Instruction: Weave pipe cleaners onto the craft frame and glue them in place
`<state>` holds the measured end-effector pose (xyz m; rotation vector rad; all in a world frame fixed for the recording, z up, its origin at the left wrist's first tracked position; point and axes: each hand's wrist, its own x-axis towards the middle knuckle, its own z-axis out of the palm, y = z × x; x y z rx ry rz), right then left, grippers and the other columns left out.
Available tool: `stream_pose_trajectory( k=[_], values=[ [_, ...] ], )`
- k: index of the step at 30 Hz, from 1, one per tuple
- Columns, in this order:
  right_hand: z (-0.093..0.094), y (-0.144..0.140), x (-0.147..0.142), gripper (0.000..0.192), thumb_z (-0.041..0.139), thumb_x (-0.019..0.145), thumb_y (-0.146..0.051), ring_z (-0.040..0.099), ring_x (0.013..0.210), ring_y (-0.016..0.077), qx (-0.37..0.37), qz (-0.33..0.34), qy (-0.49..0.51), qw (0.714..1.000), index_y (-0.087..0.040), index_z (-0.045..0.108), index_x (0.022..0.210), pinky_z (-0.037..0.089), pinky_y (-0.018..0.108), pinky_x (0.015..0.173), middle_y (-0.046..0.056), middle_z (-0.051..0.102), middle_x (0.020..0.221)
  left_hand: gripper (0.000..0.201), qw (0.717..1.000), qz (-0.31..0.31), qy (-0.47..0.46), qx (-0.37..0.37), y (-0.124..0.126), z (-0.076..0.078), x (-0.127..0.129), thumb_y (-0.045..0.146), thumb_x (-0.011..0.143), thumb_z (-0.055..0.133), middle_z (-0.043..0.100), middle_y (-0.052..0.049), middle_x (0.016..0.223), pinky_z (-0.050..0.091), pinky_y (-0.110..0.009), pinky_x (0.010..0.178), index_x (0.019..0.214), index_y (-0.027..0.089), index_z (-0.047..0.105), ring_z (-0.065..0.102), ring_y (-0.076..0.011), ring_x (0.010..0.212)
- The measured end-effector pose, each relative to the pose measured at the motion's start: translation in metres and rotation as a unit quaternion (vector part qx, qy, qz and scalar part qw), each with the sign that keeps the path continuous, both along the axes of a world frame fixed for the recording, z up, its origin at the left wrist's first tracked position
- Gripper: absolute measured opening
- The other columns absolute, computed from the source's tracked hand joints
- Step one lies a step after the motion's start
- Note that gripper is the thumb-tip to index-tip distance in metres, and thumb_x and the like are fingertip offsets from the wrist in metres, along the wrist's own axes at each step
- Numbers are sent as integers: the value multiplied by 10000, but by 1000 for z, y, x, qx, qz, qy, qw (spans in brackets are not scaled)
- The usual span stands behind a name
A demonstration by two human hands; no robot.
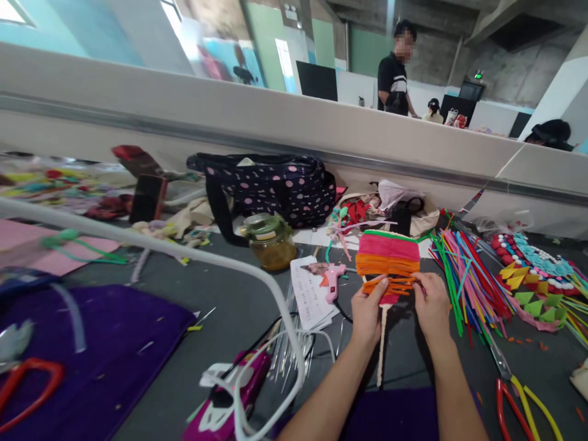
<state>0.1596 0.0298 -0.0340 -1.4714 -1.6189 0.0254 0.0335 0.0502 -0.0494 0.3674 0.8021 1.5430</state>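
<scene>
In front of me is a flat, fan-shaped craft piece point(388, 248) striped green, pink and orange, with a white twisted stick handle point(381, 349) pointing down. My left hand point(367, 309) is closed at its lower left edge, thumb pressed on the orange pipe cleaners point(394, 285) that cross the front. On the other side, my right hand point(432, 303) pinches the right ends of these orange strands. Some strands stand a little apart from each other, and pink shows below them. The back of the piece and the fingers behind it are hidden.
Loose pipe cleaners point(475, 275) and red- and yellow-handled pliers point(509, 380) lie to the right. A pink glue gun point(334, 278), paper sheet point(312, 300), glass jar point(271, 242) and dotted bag point(280, 190) are left. A white tube point(271, 278) arches nearby. A person point(395, 73) stands beyond the partition.
</scene>
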Motion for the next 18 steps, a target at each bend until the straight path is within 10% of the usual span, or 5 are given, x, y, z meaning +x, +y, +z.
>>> stream_pose_trajectory(
  k=[18],
  values=[
    [16, -7, -9, 168, 539, 831, -239, 609, 766, 164, -37, 122, 189, 974, -193, 658, 939, 484, 278, 689, 44, 671, 877, 337, 999, 21, 28, 23, 0, -6, 2, 278, 556, 811, 728, -67, 823, 500, -318, 745, 839, 125, 710, 670, -182, 722]
  ],
)
